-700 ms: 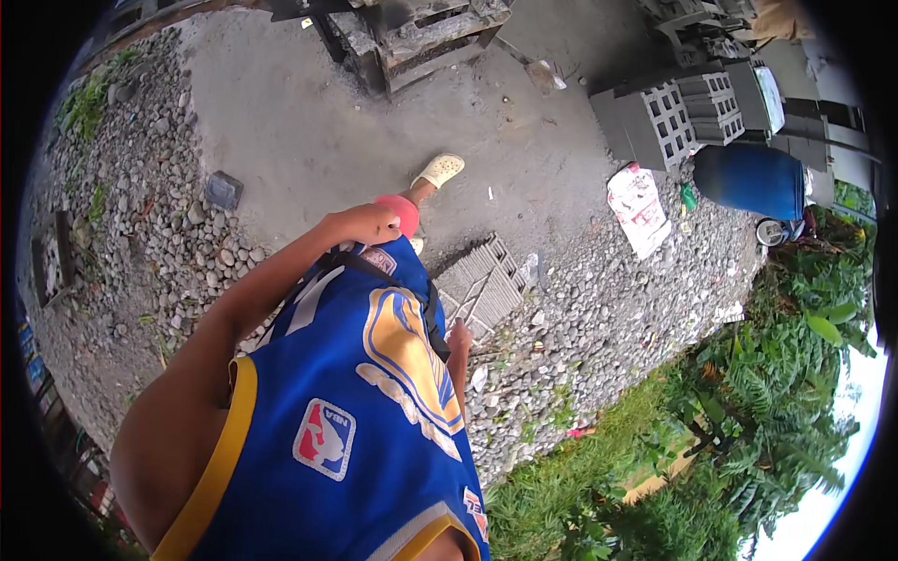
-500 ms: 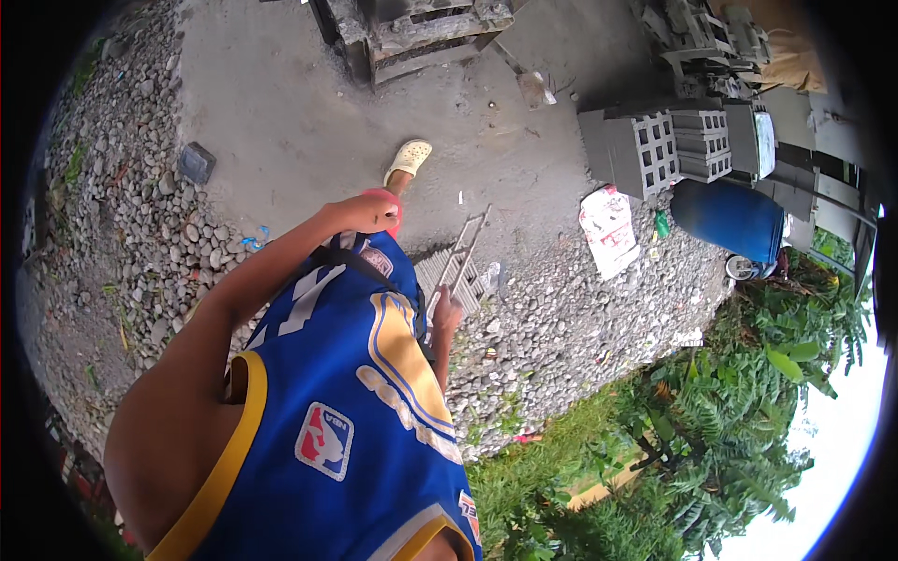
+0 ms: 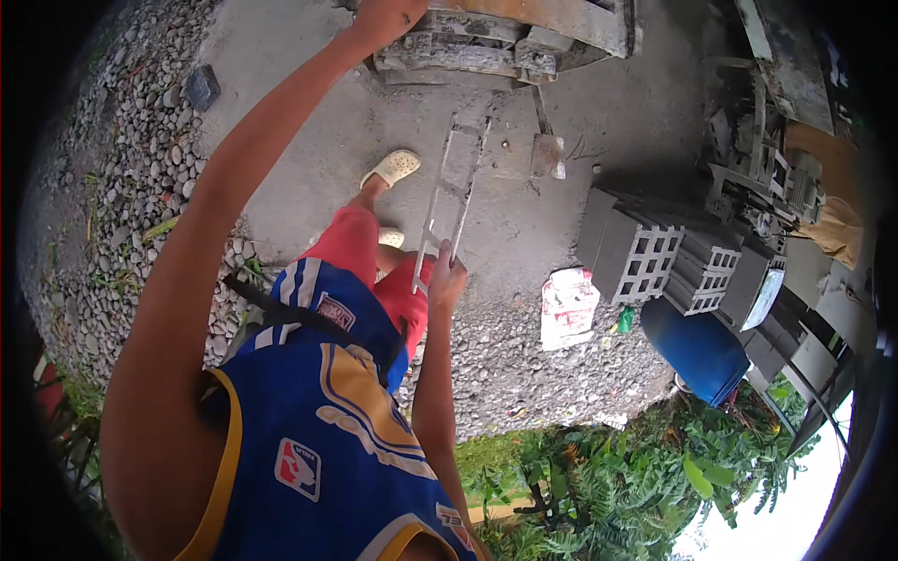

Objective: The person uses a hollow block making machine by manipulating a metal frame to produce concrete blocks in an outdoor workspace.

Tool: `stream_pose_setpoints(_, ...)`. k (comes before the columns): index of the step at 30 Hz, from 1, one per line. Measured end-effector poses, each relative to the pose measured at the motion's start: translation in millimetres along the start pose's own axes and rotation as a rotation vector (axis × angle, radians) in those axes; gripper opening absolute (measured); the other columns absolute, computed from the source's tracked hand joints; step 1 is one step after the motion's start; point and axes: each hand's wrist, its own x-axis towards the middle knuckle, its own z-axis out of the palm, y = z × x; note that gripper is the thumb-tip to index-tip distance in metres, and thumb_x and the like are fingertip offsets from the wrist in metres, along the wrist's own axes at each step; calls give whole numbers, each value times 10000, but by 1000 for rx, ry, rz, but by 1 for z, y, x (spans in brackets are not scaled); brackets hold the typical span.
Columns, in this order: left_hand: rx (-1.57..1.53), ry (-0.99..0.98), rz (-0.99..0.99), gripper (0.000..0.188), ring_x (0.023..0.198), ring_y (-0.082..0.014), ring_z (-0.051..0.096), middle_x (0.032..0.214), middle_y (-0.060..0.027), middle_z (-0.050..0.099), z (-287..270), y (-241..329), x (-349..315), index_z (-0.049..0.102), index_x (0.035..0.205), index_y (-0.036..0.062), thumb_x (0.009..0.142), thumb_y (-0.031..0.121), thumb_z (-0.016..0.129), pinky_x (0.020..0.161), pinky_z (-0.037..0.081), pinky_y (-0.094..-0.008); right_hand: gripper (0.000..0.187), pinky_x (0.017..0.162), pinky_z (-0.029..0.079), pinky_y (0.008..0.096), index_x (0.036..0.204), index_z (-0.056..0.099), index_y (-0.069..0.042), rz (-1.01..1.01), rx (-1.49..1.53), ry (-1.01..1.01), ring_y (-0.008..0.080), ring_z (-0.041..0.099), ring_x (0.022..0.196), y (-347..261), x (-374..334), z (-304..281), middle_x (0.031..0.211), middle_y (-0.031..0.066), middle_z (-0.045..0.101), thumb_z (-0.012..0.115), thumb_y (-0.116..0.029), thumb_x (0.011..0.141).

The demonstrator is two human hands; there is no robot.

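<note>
My right hand [image 3: 447, 280] grips the near end of a narrow, ladder-like frame [image 3: 458, 194] with several crossbars, crusted with grey. The frame points away from me over the concrete floor, tilted slightly right. My left arm is stretched far forward. At the top edge of the view, my left hand [image 3: 388, 21] is at the left side of a worn, grey-caked bench or stand [image 3: 458, 54]. Its fingers are cut off by the picture's edge, so their hold does not show.
A flat-bladed shovel [image 3: 547, 154] lies beside the stand. To the right are stacked hollow concrete blocks [image 3: 645, 262], a printed white sack [image 3: 569, 309], a blue drum [image 3: 694, 351] and a motor [image 3: 804, 185]. Gravel [image 3: 505, 374] borders the concrete; a dark block [image 3: 201, 88] lies left.
My left hand has gone from beside my shorts forward to the stand. The frame, held in my right hand, has swung forward over the concrete. The stand appears closer.
</note>
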Motion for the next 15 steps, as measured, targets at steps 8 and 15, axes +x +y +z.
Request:
stream_pose_setpoints(8,651,400,307,255,872,-352,419,960,-183,470,40,-75,49,477,940,13,819,212,372,748,321,-450,482,451,335,325,603,501,67,29,238,-211,141,400,452,-19,87,57,467,81,425,443,-362,816)
stream_pose_setpoints(15,581,360,252,258,883,-332,433,922,-170,485,26,-65,52,463,938,13,820,221,366,764,329,-406,446,410,258,291,548,425,29,-140,390,-311,100,284,467,-16,134,111,465,18,337,440,-312,835)
